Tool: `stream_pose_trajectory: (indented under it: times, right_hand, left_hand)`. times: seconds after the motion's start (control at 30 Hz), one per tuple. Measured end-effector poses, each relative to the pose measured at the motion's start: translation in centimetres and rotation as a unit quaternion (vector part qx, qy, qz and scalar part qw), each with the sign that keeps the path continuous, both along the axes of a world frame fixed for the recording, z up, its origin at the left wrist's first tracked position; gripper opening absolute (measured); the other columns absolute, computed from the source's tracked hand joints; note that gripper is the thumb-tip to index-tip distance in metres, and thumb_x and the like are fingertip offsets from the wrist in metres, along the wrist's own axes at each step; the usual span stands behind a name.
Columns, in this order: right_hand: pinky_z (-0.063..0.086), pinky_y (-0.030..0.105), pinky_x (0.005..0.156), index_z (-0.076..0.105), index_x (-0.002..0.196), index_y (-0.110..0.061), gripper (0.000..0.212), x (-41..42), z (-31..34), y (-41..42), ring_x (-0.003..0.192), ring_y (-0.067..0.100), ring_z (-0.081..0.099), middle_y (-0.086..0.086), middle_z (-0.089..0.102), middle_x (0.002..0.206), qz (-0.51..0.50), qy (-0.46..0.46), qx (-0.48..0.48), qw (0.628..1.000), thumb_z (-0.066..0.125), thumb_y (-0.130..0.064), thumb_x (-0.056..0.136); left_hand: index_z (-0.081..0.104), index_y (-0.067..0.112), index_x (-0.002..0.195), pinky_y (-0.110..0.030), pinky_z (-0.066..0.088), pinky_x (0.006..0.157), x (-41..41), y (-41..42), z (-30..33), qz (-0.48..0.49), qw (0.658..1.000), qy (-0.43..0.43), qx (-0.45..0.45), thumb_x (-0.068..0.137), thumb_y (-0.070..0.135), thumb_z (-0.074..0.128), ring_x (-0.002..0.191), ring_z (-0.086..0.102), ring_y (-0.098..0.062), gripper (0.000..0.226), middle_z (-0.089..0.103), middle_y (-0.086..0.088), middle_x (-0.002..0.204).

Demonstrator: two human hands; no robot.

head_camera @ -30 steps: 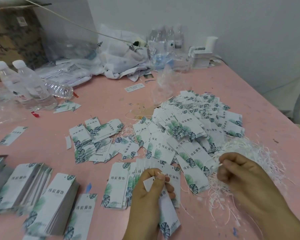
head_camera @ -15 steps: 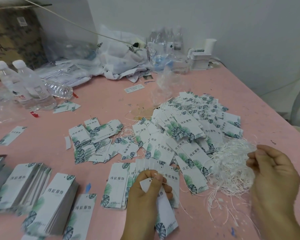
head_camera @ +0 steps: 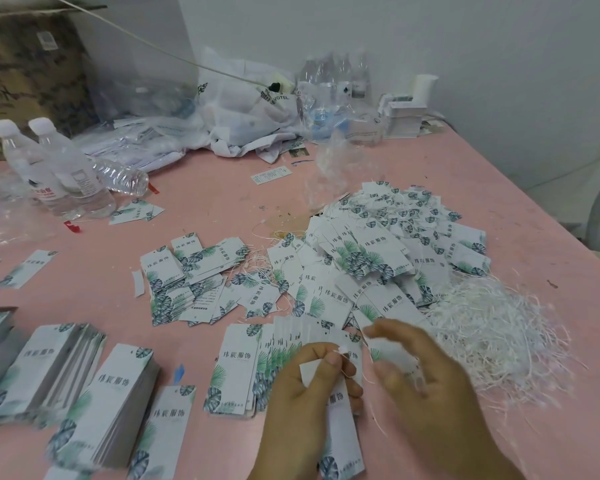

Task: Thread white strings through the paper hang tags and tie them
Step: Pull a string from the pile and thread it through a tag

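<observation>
From the head camera, low in the picture, the left hand (head_camera: 312, 386) grips one hang tag (head_camera: 338, 434) upright-ish, thumb and fingers curled round its top end, the leafy printed end pointing down toward the bottom edge. A thin white string (head_camera: 347, 370) shows at the tag's top corner, just by the thumb; whether it is through the hole I cannot tell, the corner is too small and soft. The right hand (head_camera: 426, 386) sits just beside the left, blurred, fingers loosely spread, and its thumb side is smeared so badly that I cannot tell whether it pinches the string or holds nothing. Both wrists are cut off by the bottom edge. Behind the hands a fanned row of tags (head_camera: 274, 358) lies on the pink table (head_camera: 222, 188), partly hidden by the knuckles. To the right, a tangled heap of white strings (head_camera: 492, 334). Beyond, a big loose pile of tags (head_camera: 378, 258). At the left, neat stacks (head_camera: 118, 403), the nearest cut off. Far left, water bottles (head_camera: 59, 168) stand upright.
</observation>
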State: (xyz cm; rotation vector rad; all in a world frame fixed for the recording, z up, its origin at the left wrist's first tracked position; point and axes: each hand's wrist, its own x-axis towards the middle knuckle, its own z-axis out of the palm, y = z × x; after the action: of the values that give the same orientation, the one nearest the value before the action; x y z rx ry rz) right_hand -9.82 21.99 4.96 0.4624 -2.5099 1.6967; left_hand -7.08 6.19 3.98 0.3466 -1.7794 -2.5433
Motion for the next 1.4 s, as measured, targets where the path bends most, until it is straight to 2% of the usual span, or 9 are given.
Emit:
stream_pose_trajectory:
  times: [0.13,0.27,0.47,0.6,0.67,0.8,0.97,1.27,1.4]
  right_hand:
    - [0.046,0.007,0.077,0.062,0.113,-0.046,0.033,-0.2,-1.1,-1.2,0.094,0.003,0.065,-0.018,0.067,0.098,0.039,0.021,0.000,0.999,0.063,-0.045,0.080]
    - [0.049,0.015,0.069,0.070,0.098,-0.037,0.020,-0.4,-1.6,-0.9,0.076,0.010,0.065,-0.009,0.064,0.083,0.036,0.053,0.009,0.998,0.069,-0.024,0.083]
    - [0.047,0.009,0.073,0.071,0.091,-0.032,0.017,-1.0,-0.7,0.1,0.085,0.004,0.065,-0.016,0.066,0.091,-0.068,0.072,0.009,0.995,0.069,-0.015,0.089]
    - [0.040,0.014,0.082,0.064,0.114,-0.039,0.027,-1.3,-0.5,1.2,0.111,-0.001,0.051,-0.027,0.051,0.115,-0.123,0.103,0.120,0.980,0.068,-0.028,0.090]
    - [0.044,0.010,0.080,0.063,0.115,-0.043,0.029,-0.8,-0.5,0.5,0.104,0.003,0.058,-0.020,0.059,0.113,-0.045,0.068,0.050,0.995,0.065,-0.038,0.086]
    - [0.051,0.016,0.069,0.073,0.097,-0.035,0.018,-0.5,-0.7,-0.7,0.077,0.010,0.068,-0.009,0.068,0.089,0.052,0.073,-0.013,0.996,0.070,-0.022,0.084]
    - [0.050,0.017,0.061,0.072,0.087,-0.029,0.006,-1.0,-0.9,0.3,0.064,0.005,0.062,-0.006,0.067,0.071,-0.049,-0.011,-0.097,0.994,0.068,-0.025,0.085]
    - [0.059,0.030,0.075,0.067,0.085,-0.016,0.012,-4.2,0.6,4.0,0.089,0.022,0.072,0.012,0.073,0.094,-0.127,-0.168,-0.515,0.831,0.057,-0.021,0.088]
    - [0.056,0.024,0.054,0.062,0.084,-0.016,0.012,-4.2,0.9,3.5,0.059,0.010,0.063,0.000,0.065,0.073,-0.076,-0.268,-0.592,0.756,0.051,-0.017,0.088]
  left_hand:
    - [0.071,0.026,0.073,-0.027,0.056,0.059,0.2,0.1,0.0,-0.019,0.996,0.031,-0.077,0.082,0.033,0.067,0.059,0.066,-0.014,0.012,0.069,-0.006,0.063]
    - [0.066,0.007,0.082,-0.025,0.053,0.054,0.1,0.2,-0.1,-0.019,0.996,0.027,-0.083,0.091,0.028,0.067,0.055,0.064,-0.021,0.023,0.067,-0.012,0.060]
    - [0.063,0.011,0.077,-0.036,0.051,0.059,0.2,0.2,-0.2,-0.029,0.995,0.005,-0.094,0.097,0.018,0.060,0.058,0.061,-0.027,0.021,0.068,-0.018,0.066]
    - [0.064,0.010,0.077,-0.033,0.053,0.057,0.2,0.2,0.2,-0.035,0.997,0.010,-0.067,0.090,0.030,0.068,0.059,0.062,-0.025,0.024,0.067,-0.018,0.069]
    - [0.065,0.015,0.074,-0.032,0.053,0.059,0.2,0.3,0.3,-0.046,0.997,0.016,-0.065,0.085,0.031,0.068,0.059,0.062,-0.025,0.020,0.067,-0.017,0.067]
    - [0.064,0.007,0.082,-0.032,0.050,0.061,0.2,0.2,0.2,-0.065,0.994,0.035,-0.077,0.085,0.032,0.065,0.059,0.062,-0.024,0.025,0.066,-0.017,0.063]
    - [0.067,0.015,0.077,-0.028,0.050,0.061,0.3,0.2,0.4,-0.125,0.989,0.019,-0.071,0.083,0.034,0.065,0.062,0.063,-0.023,0.020,0.068,-0.013,0.069]
    - [0.068,0.022,0.074,-0.031,0.049,0.065,0.2,-0.1,0.4,-0.144,0.987,-0.006,-0.071,0.083,0.033,0.064,0.065,0.062,-0.022,0.015,0.069,-0.011,0.072]
    - [0.068,0.026,0.069,-0.029,0.051,0.062,0.0,-0.1,0.4,-0.123,0.991,-0.012,-0.056,0.083,0.029,0.063,0.064,0.064,-0.020,0.014,0.070,-0.008,0.076]
